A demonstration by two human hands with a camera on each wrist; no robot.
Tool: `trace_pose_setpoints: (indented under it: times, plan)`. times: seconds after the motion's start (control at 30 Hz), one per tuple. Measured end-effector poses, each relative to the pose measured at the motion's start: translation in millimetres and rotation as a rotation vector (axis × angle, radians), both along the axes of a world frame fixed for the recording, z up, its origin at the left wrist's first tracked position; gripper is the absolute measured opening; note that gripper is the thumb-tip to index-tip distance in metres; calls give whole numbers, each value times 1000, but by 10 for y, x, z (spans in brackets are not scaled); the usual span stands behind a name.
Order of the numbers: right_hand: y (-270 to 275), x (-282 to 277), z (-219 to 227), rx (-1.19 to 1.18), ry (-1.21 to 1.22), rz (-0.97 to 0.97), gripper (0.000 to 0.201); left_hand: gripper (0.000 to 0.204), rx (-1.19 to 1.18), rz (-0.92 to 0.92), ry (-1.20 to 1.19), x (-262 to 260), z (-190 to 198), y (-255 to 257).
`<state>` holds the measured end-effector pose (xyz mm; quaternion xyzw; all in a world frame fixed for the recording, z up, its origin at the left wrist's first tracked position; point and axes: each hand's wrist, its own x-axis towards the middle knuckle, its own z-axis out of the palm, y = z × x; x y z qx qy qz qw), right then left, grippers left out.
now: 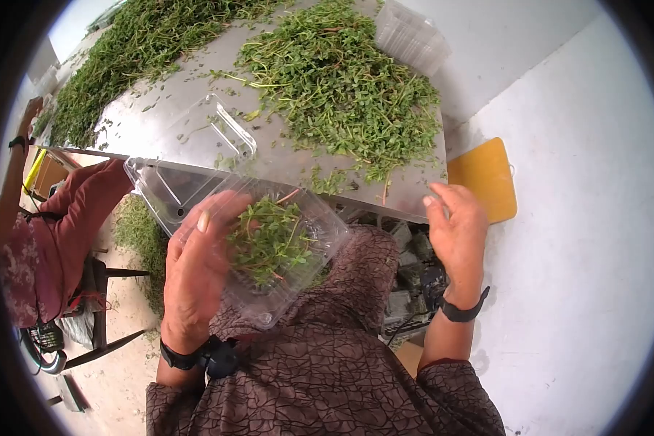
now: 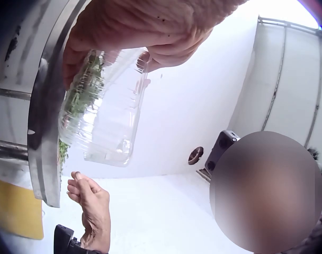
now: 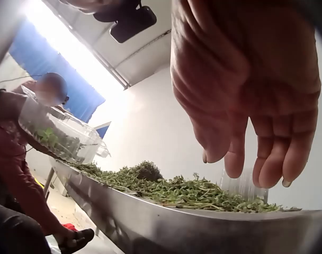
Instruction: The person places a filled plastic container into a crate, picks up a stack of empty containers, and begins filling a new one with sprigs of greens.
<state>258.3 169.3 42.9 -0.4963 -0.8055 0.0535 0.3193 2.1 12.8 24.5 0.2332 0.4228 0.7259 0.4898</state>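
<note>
My left hand (image 1: 200,265) grips a clear plastic clamshell box (image 1: 325,251) by its side, thumb over the edge, above my lap at the table's near edge. Green leafy sprigs (image 1: 272,236) lie inside the box, and its lid hangs out to the left. In the left wrist view the box (image 2: 110,129) is tilted. My right hand (image 1: 458,225) hovers by the table's right corner, holding nothing visible, fingers loosely bent; the right wrist view shows that hand (image 3: 251,90) above a heap of greens (image 3: 193,193).
A large pile of greens (image 1: 341,87) covers the metal table (image 1: 280,156), with another pile (image 1: 123,58) further left. Stacked clear boxes (image 1: 412,36) stand at the back right corner. A yellow board (image 1: 487,178) is beside the table. Another person (image 1: 73,218) is at the left.
</note>
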Motion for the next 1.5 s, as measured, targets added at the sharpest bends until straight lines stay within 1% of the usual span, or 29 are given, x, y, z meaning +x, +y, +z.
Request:
trace_pose_setpoints:
  times: [0.03, 0.1, 0.17, 0.27, 0.33, 0.5, 0.6, 0.63, 0.7, 0.73, 0.8, 0.93, 1.0, 1.1, 1.13, 1.2, 1.23, 1.3, 1.33, 1.47, 1.5]
  plan:
    - [-35, -52, -28, 31, -9, 48, 18, 50, -12, 12, 28, 16, 14, 2]
    - [-134, -204, 3, -16, -4, 43, 18, 50, -21, 1, 50, 25, 45, 3]
    - [-171, -311, -15, 38, -90, 55, 17, 49, -27, -12, 69, 19, 55, -2]
    - [-146, -404, -90, 105, -146, 68, 12, 48, -52, -33, 67, -2, 51, -19]
    - [-119, -426, -128, 129, -189, 71, 11, 47, -63, -8, 115, 4, 69, -32]
    - [25, -419, -199, 155, -266, 17, 9, 46, -64, -4, 97, -11, 48, -58]
    - [107, -399, -223, 171, -298, 18, 8, 46, -52, 0, 103, -23, 32, -61]
    - [130, -380, -236, 175, -299, 20, 8, 46, -41, -3, 110, -31, 24, -63]
    - [171, -370, -243, 216, -171, 33, 8, 46, -38, -2, 89, -46, 32, -90]
    - [178, -383, -195, 220, -172, 41, 8, 45, -42, -3, 67, -51, 32, -104]
    - [150, -416, -37, 281, -30, 39, 6, 45, -39, 12, 66, -65, 12, -105]
    - [200, -508, 57, 318, -67, 93, 4, 44, -51, 6, 76, -66, 45, -100]
    - [260, -528, 13, 213, -202, 121, 4, 44, -29, 5, 78, -68, 34, -105]
    - [266, -576, 2, 202, -265, 141, 5, 44, -17, -6, 77, -82, 12, -126]
    - [292, -581, -34, 201, -265, 143, 5, 44, -17, -15, 73, -86, 9, -128]
    - [367, -581, -143, 301, -224, 181, 6, 44, -17, -16, 83, -86, 30, -136]
    - [385, -579, -151, 301, -224, 187, 6, 44, -16, -16, 94, -84, 40, -142]
    - [417, -566, -162, 277, -257, 136, 7, 43, -23, -1, 94, -73, 37, -125]
    - [432, -568, -164, 300, -259, 116, 8, 42, -27, 5, 94, -72, 29, -124]
    - [466, -534, -163, 291, -277, 92, 9, 42, -12, 7, 86, -64, 12, -125]
    - [448, -531, -151, 260, -191, 68, 9, 42, -17, 4, 78, -66, 13, -129]
